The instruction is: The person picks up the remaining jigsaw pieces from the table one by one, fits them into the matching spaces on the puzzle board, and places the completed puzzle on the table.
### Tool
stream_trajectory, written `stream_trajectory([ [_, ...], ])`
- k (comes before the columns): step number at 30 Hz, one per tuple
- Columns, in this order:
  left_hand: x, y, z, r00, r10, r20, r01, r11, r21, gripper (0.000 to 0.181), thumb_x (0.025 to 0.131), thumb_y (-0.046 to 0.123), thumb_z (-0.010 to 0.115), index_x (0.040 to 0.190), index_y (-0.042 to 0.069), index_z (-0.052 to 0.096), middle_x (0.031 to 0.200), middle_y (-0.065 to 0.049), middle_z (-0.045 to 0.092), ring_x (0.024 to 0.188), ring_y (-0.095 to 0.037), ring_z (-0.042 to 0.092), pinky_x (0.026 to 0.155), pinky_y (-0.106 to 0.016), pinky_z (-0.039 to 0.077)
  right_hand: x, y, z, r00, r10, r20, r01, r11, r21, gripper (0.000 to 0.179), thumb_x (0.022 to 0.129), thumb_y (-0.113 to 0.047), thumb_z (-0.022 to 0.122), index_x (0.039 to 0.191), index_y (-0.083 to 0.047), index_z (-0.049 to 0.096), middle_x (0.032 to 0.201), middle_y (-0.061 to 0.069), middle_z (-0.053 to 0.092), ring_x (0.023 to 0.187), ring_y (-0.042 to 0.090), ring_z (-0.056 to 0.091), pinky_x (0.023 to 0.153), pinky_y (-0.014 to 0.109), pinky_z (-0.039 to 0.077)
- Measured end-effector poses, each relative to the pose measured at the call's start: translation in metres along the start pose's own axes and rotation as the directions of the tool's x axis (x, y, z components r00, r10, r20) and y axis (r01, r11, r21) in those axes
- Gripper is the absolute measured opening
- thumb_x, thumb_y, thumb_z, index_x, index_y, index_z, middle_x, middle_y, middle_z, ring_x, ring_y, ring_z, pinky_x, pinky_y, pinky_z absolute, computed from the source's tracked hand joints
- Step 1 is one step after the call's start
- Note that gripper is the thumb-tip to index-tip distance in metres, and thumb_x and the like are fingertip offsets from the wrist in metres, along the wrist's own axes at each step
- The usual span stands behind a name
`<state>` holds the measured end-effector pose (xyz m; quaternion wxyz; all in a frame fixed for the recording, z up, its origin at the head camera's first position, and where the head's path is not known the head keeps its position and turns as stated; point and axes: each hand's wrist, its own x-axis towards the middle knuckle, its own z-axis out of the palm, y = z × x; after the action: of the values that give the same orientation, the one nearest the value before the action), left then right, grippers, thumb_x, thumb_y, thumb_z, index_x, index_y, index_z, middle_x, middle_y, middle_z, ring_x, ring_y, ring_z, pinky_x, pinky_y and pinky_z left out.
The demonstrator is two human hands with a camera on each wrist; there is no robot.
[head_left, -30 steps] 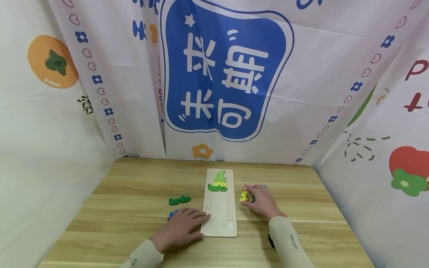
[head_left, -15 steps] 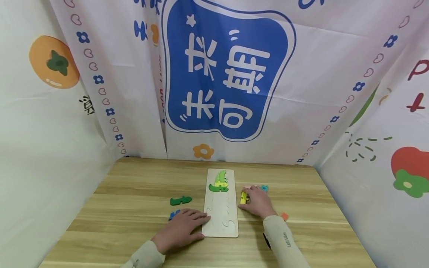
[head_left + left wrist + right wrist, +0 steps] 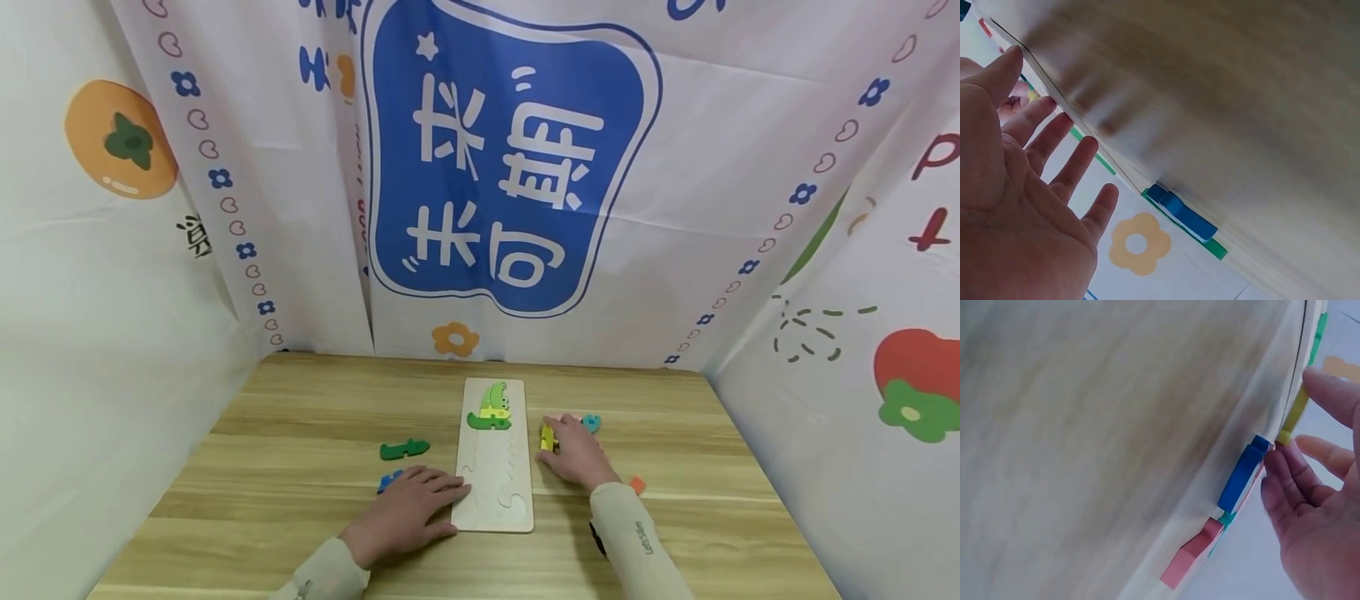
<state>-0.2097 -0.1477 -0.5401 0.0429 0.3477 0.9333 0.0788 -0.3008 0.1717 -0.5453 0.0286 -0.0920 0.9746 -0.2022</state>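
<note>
A pale wooden puzzle board (image 3: 487,500) lies lengthwise on the table, a light green crocodile head (image 3: 493,393) with a yellow and a green piece joined below it at its far end. My left hand (image 3: 408,510) rests on the board's near left edge, fingers extended, as the left wrist view (image 3: 1029,162) also shows. Right of the board, my right hand (image 3: 579,454) pinches a yellow puzzle piece (image 3: 547,435) between thumb and fingers. In the right wrist view this yellow piece (image 3: 1296,414) is tilted up on edge. The hand covers part of it.
Left of the board lie a dark green piece (image 3: 405,449) and a blue piece (image 3: 388,481), partly behind my left hand. Around the right hand are a teal piece (image 3: 592,422), an orange piece (image 3: 637,484), and a blue piece (image 3: 1242,476). A printed cloth stands behind.
My right forearm has shifted slightly left, uncovering the teal and orange pieces. The yellow piece has turned a little in the right hand's fingers. The left hand stays on the board.
</note>
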Motion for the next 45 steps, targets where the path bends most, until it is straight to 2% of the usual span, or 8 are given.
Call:
stream_trajectory([
  [4, 0.0, -0.001, 0.001, 1.0, -0.006, 0.004, 0.006, 1.0, 0.0, 0.057, 0.103, 0.054, 0.056, 0.155, 0.029, 0.05, 0.154, 0.01, 0.055, 0.142, -0.021, 0.05, 0.121, -0.052, 0.038, 0.0, 0.004, -0.003, 0.999, 0.013, -0.041, -0.004, 0.979, 0.203, 0.054, 0.098, -0.027, 0.073, 0.147, -0.013, 0.058, 0.118, 0.012, 0.056, 0.092, 0.019, 0.056, 0.079, 0.038, 0.053],
  [8, 0.0, -0.001, 0.002, 1.0, -0.005, -0.007, 0.005, 1.0, -0.012, 0.057, 0.104, 0.054, 0.054, 0.155, 0.029, 0.051, 0.153, 0.009, 0.055, 0.142, -0.022, 0.05, 0.121, -0.052, 0.037, -0.002, 0.008, -0.009, 0.996, -0.006, -0.085, 0.041, 0.908, 0.416, 0.033, 0.101, -0.02, 0.069, 0.133, -0.011, 0.069, 0.106, 0.01, 0.055, 0.091, 0.02, 0.054, 0.076, 0.032, 0.048],
  [15, 0.0, 0.001, 0.0, 1.0, -0.002, -0.015, 0.001, 1.0, -0.022, 0.055, 0.106, 0.055, 0.05, 0.154, 0.028, 0.052, 0.153, 0.007, 0.056, 0.141, -0.023, 0.05, 0.122, -0.053, 0.036, -0.004, 0.015, -0.019, 1.0, 0.007, -0.022, 0.013, 0.622, 0.783, 0.033, 0.102, -0.02, 0.067, 0.133, -0.007, 0.064, 0.11, 0.013, 0.062, 0.101, 0.036, 0.064, 0.095, 0.052, 0.056],
  [25, 0.002, 0.001, 0.0, 1.0, -0.008, -0.004, 0.008, 1.0, -0.023, 0.054, 0.107, 0.055, 0.046, 0.154, 0.028, 0.052, 0.152, 0.008, 0.056, 0.142, -0.022, 0.05, 0.122, -0.053, 0.035, 0.0, 0.021, -0.021, 0.993, 0.12, -0.007, -0.041, 0.394, 0.918, 0.032, 0.102, -0.002, 0.051, 0.132, 0.002, 0.061, 0.14, 0.021, 0.055, 0.121, 0.031, 0.067, 0.11, 0.042, 0.052],
  [27, 0.001, 0.002, -0.001, 1.0, -0.011, -0.001, 0.011, 1.0, -0.024, 0.054, 0.107, 0.055, 0.047, 0.153, 0.028, 0.052, 0.152, 0.007, 0.056, 0.142, -0.022, 0.05, 0.123, -0.053, 0.035, -0.001, 0.02, -0.021, 0.992, 0.125, -0.011, -0.038, 0.384, 0.923, 0.028, 0.103, -0.002, 0.057, 0.129, 0.004, 0.064, 0.135, 0.021, 0.058, 0.116, 0.03, 0.069, 0.11, 0.044, 0.052],
  [31, 0.0, 0.003, -0.001, 1.0, -0.014, -0.011, 0.014, 1.0, -0.017, 0.054, 0.107, 0.054, 0.048, 0.153, 0.027, 0.053, 0.152, 0.007, 0.057, 0.141, -0.022, 0.05, 0.122, -0.053, 0.035, -0.002, 0.019, -0.022, 0.992, 0.116, -0.047, -0.006, 0.423, 0.906, 0.03, 0.098, -0.004, 0.07, 0.128, 0.002, 0.066, 0.125, 0.019, 0.065, 0.104, 0.023, 0.071, 0.104, 0.045, 0.056],
  [36, 0.0, 0.003, 0.0, 1.0, -0.017, -0.021, 0.017, 1.0, -0.013, 0.054, 0.107, 0.054, 0.047, 0.153, 0.026, 0.053, 0.151, 0.007, 0.058, 0.141, -0.022, 0.051, 0.122, -0.052, 0.035, 0.0, 0.017, -0.024, 0.995, 0.082, -0.055, 0.013, 0.442, 0.897, 0.047, 0.098, 0.0, 0.068, 0.143, -0.004, 0.057, 0.125, 0.017, 0.057, 0.104, 0.021, 0.07, 0.106, 0.05, 0.054],
  [45, -0.001, 0.002, -0.001, 0.999, 0.008, -0.037, -0.009, 1.0, -0.012, 0.053, 0.108, 0.053, 0.045, 0.153, 0.025, 0.054, 0.151, 0.006, 0.058, 0.14, -0.023, 0.052, 0.122, -0.052, 0.036, 0.003, 0.011, -0.024, 0.991, 0.136, -0.02, -0.035, 0.39, 0.92, 0.032, 0.103, -0.001, 0.059, 0.135, 0.002, 0.059, 0.121, 0.016, 0.059, 0.113, 0.031, 0.07, 0.112, 0.051, 0.049],
])
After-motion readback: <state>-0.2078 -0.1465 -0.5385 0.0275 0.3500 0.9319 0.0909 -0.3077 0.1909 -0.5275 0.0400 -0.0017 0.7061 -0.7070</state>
